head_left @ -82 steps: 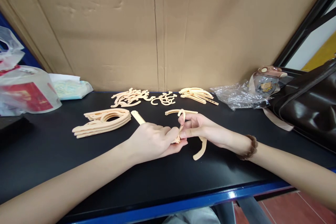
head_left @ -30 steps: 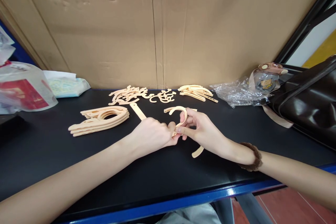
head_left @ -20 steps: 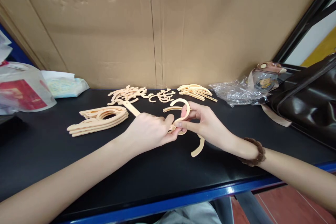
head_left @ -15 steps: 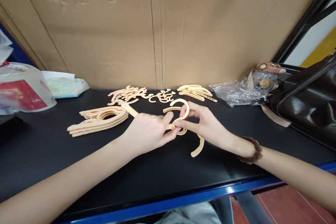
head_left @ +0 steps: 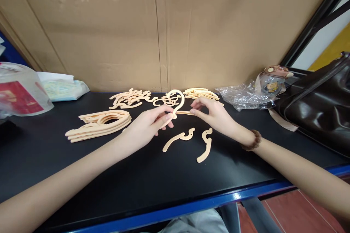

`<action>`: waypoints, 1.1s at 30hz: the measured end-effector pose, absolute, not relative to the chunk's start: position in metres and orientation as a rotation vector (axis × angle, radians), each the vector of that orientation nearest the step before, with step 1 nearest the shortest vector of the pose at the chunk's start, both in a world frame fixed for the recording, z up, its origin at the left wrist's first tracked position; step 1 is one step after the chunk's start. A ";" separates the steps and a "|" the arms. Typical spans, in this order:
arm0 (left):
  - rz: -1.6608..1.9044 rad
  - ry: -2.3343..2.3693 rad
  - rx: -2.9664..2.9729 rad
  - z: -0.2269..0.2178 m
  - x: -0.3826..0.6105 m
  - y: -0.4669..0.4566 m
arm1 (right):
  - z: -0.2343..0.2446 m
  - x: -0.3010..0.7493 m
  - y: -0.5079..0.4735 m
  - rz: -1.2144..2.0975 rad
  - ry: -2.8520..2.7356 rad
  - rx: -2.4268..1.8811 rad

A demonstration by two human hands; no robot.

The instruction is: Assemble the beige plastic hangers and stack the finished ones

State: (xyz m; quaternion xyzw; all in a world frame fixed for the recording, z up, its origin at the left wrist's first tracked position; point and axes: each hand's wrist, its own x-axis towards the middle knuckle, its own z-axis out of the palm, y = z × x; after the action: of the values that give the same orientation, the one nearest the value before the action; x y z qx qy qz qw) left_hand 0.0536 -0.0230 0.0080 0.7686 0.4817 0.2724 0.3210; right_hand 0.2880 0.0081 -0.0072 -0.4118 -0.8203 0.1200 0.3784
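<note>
My left hand [head_left: 155,119] is closed on a cream plastic hanger piece with a curved hook [head_left: 180,99], which stands up from the fingertips. The piece's lower part is mostly hidden by the hand. My right hand [head_left: 216,115] has thumb and fingers apart at the right end of a thin curved strip [head_left: 184,113] behind the hook; whether it touches the strip I cannot tell. Below the hands, two loose curved arm pieces lie on the black table, a left one [head_left: 173,141] and a right one [head_left: 205,149].
Stacked hanger parts [head_left: 101,125] lie to the left. Behind are a heap of small parts [head_left: 129,98] and a pile of strips [head_left: 201,93]. Clear plastic wrap [head_left: 246,96] and a dark bag [head_left: 314,105] are at right, a white plastic bag [head_left: 24,87] at left. Cardboard [head_left: 109,25] stands behind.
My right hand has let go of the hook and opened to its right. My left hand now holds the hook piece, turned upright and raised. The lower arm pieces are uncovered.
</note>
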 end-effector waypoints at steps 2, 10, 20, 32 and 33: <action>0.775 1.204 1.767 0.008 0.052 -0.020 | -0.010 0.294 0.016 0.171 -2.169 -1.114; 0.862 1.218 1.417 0.004 0.048 -0.015 | -0.017 0.306 0.028 0.049 -2.421 -1.339; 0.885 1.280 1.262 -0.002 0.047 -0.005 | -0.027 0.305 0.037 0.333 -2.255 -1.273; 0.845 1.203 1.169 -0.004 0.040 0.002 | -0.032 0.306 0.050 0.859 -2.106 -1.108; 0.849 1.210 1.162 -0.004 0.041 0.002 | -0.032 0.308 0.051 0.901 -2.090 -1.109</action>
State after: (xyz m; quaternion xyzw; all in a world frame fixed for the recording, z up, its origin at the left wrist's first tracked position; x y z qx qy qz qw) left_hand 0.0405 0.0020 -0.0040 0.4992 0.5196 0.3648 0.5898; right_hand 0.3079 0.0514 -0.0317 -0.4179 -0.7875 0.3394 0.3000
